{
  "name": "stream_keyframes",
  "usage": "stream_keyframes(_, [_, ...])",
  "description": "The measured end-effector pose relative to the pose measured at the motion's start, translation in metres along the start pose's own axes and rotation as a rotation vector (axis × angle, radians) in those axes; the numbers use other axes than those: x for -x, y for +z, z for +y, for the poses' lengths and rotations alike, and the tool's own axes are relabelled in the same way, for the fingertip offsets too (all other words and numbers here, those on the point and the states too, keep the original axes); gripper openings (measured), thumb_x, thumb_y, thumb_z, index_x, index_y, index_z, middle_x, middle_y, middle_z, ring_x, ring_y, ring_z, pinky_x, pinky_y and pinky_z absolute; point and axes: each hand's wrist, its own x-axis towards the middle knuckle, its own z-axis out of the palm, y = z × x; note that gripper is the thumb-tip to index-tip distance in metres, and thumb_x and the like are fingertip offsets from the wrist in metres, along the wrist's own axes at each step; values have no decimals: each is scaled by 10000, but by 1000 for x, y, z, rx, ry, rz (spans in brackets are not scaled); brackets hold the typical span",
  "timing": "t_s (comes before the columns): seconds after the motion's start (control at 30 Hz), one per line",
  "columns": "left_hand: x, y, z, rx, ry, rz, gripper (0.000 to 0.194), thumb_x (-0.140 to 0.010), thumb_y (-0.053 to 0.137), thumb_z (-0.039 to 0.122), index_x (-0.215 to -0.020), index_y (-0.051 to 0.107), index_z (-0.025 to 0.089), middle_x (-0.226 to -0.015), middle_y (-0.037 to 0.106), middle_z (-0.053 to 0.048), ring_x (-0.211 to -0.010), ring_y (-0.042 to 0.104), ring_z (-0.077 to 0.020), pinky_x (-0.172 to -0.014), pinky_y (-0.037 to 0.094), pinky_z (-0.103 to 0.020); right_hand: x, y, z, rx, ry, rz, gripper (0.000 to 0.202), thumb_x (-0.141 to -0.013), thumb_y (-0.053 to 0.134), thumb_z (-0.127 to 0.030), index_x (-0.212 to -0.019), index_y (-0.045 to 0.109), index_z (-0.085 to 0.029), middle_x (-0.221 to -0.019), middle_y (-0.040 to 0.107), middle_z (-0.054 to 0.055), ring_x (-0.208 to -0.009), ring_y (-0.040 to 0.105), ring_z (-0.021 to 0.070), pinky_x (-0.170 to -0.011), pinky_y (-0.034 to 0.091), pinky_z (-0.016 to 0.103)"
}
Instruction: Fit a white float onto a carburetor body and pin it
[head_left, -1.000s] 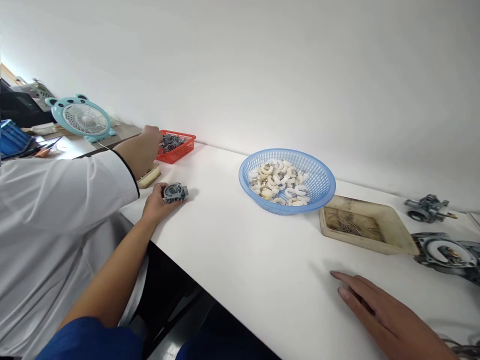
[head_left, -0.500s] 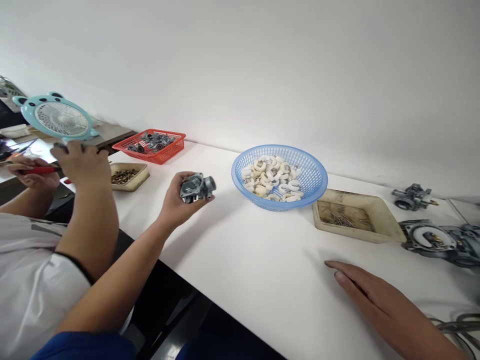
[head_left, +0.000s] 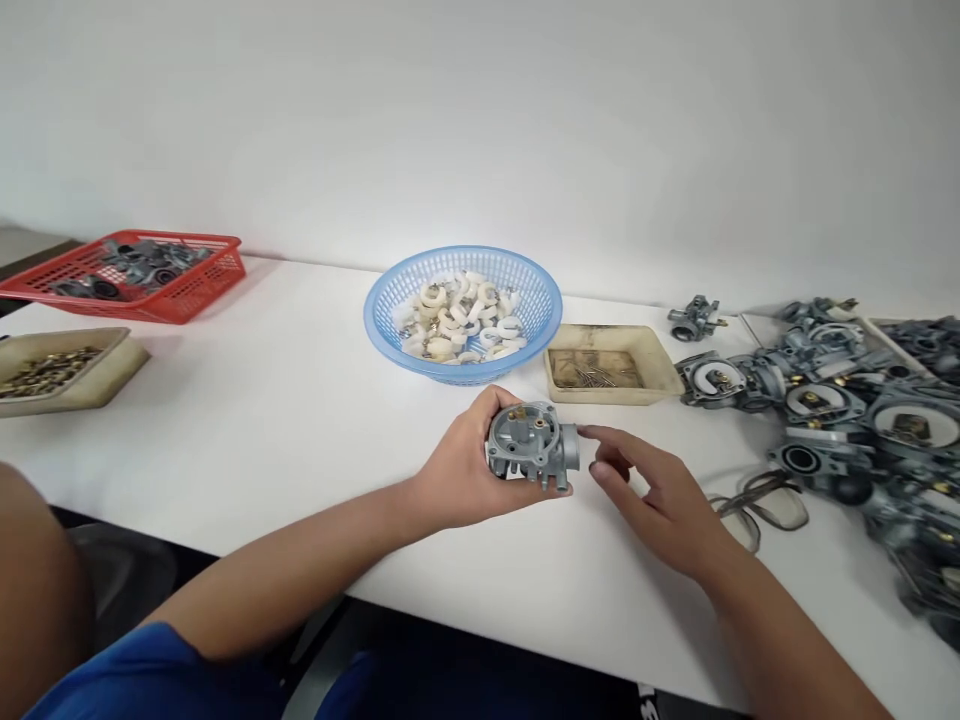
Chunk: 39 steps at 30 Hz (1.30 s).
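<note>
My left hand [head_left: 465, 465] grips a grey metal carburetor body [head_left: 525, 440] above the white table, its round bowl side turned up with brass jets showing inside. Just right of it is my right hand [head_left: 652, 500], fingers curled but apart and holding nothing, the index fingertip at or very near the carburetor's round mouth. Beyond the hands stands a blue plastic basket [head_left: 551, 335] of white C-shaped floats. Beside that basket lies a shallow beige tray [head_left: 664, 365] with thin metal pins [head_left: 592, 375] in it.
Carburetors [head_left: 825, 400] are heaped along the right side, several with white floats fitted. A pair of glasses [head_left: 780, 505] lies by the heap. At left are a red basket [head_left: 180, 300] of metal parts and a beige tray [head_left: 124, 375] of small brass pieces. Someone's arm [head_left: 37, 590] shows at lower left.
The view has swung right. My left hand has brought the carburetor over in front of me, and my right hand has come close to it. The fan has left the view.
</note>
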Motion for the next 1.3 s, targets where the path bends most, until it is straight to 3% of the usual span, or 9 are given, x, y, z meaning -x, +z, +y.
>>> stream_keyframes(0.17, [3, 12, -16, 83, -75, -34, 693, -546, 980, 201, -1032, 486, 227, -932, 716, 1, -778, 677, -152, -683, 518, -257, 7, 15, -11, -162, -142, 58, 714, -997, 576, -614, -1597, 369, -285, -981, 611, 47, -792, 596, 181, -754, 592, 337])
stream_keyframes(0.43, [5, 14, -34, -9, -102, -27, 590, -596, 834, 169, -1056, 468, 222, -954, 717, -10, -849, 699, -188, -707, 520, -287, -2, 33, -13, 11, -16, 32, 727, -847, 814, -479, -1488, 503, -335, -1014, 668, 20, -743, 570, 165, -707, 548, 320])
stream_keyframes(0.6, [11, 14, -36, -12, -44, -185, 651, -636, 870, 221, -1143, 461, 221, -1081, 697, -44, -940, 690, -187, -764, 538, -291, -5, 28, -9, -143, -78, -43, 552, -801, 851, -349, -1314, 654, -291, -1024, 705, 34, -803, 637, 184, -706, 548, 301])
stream_keyframes(0.73, [14, 10, -31, 215, -117, -319, 766, -616, 943, 201, -1228, 484, 223, -1068, 704, -55, -913, 713, -177, -753, 583, -278, -3, 26, -8, -329, -45, -50, 560, -779, 860, -283, -1308, 674, -274, -1181, 753, 69, -963, 728, 237, -793, 592, 320])
stream_keyframes(0.83, [9, 3, -26, 432, -212, -457, 854, -528, 1003, 152, -1231, 522, 209, -1003, 735, -55, -879, 738, -181, -632, 573, -215, 1, 27, -9, -455, 27, -45, 584, -759, 889, -281, -1307, 686, -283, -1066, 779, 45, -807, 736, 209, -683, 602, 302])
stream_keyframes(0.93, [3, -3, -24, 604, -241, -548, 751, -564, 999, 161, -1170, 556, 168, -988, 760, -76, -883, 763, -192, -640, 612, -220, 3, 28, -11, -631, 32, -75, 543, -770, 886, -250, -1274, 689, -300, -918, 760, 1, -647, 704, 165, -594, 599, 282])
stream_keyframes(1.07, [3, -1, -26, 685, -264, -492, 593, -654, 956, 137, -1128, 601, 140, -912, 760, -49, -795, 753, -138, -685, 630, -208, 3, 28, -12, -786, 83, -109, 703, -733, 933, -237, -1343, 609, -367, -1050, 752, -9, -665, 718, 145, -619, 625, 279])
stream_keyframes(1.2, [6, 5, -26, 684, -321, -404, 645, -633, 958, 104, -1202, 657, 156, -972, 752, -30, -790, 706, -78, -718, 621, -168, 4, 26, -9, -731, 82, -56, 957, -636, 1008, -350, -1462, 530, -422, -1182, 674, 6, -1005, 715, 196, -844, 618, 287])
stream_keyframes(1.3, [7, 8, -25, 666, -371, -414, 725, -608, 962, 74, -1254, 645, 167, -1041, 753, -51, -882, 718, -102, -763, 622, -168, 8, 28, -8, -719, 75, -85, 897, -734, 940, -461, -1501, 475, -424, -1238, 605, 28, -1080, 678, 207, -896, 590, 303])
